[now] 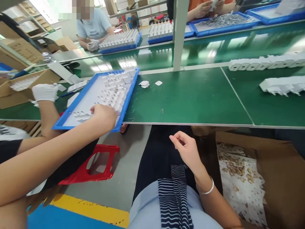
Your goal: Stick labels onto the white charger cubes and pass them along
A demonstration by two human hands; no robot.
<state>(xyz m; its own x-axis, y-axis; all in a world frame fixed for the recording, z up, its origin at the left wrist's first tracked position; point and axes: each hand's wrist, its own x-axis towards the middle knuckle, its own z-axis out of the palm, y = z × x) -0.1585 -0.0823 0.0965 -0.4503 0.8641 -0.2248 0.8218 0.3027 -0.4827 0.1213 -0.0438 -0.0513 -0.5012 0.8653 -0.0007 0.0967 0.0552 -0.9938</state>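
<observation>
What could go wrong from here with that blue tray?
The blue tray juts past the edge of the green table, so a bump might tip or slide it off. The left hand is in among closely packed white parts and could knock some over. A co-worker's gloved hand is nearby, so arms might collide.

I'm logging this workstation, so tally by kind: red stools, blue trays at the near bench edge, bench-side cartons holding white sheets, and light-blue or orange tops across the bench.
Red stool: 1
Near blue tray: 1
Carton with sheets: 1
Light-blue top: 1
Orange top: 1
Total: 5
</observation>
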